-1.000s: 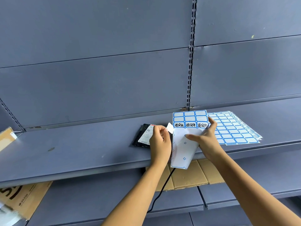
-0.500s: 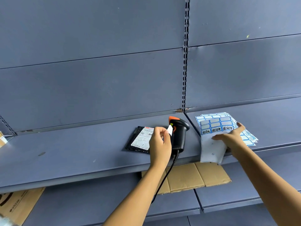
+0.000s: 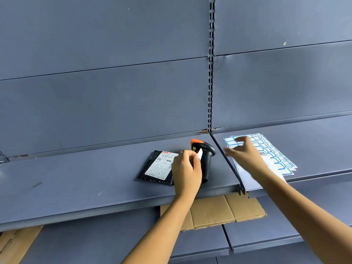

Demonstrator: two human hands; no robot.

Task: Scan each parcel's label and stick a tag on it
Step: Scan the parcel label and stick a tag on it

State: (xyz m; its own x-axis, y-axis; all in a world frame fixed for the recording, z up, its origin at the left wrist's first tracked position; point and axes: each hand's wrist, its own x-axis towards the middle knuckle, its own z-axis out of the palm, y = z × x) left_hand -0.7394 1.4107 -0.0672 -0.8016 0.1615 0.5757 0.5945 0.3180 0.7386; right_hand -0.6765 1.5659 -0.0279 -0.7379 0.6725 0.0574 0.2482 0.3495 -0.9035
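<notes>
A flat black parcel (image 3: pixel 151 169) with a white shipping label (image 3: pixel 162 165) lies on the grey shelf (image 3: pixel 76 180). My left hand (image 3: pixel 187 171) hovers over the parcel's right end and pinches a small white tag (image 3: pixel 200 154) between thumb and fingers. Just behind that hand stands a black scanner with an orange top (image 3: pixel 204 149), its cable dropping over the shelf edge. My right hand (image 3: pixel 242 154), blurred, with fingers spread, is above a stack of blue-bordered tag sheets (image 3: pixel 278 159) lying on the right shelf; it holds nothing.
Flattened cardboard (image 3: pixel 219 212) lies on the lower shelf under the hands. Another cardboard box (image 3: pixel 13 242) shows at the bottom left. A slotted upright (image 3: pixel 210 73) splits the back panel, and a gap divides the two shelf boards.
My right hand carried the tag sheet to the right, laid it on the stack and let go. My left hand kept the peeled tag and stayed over the parcel.
</notes>
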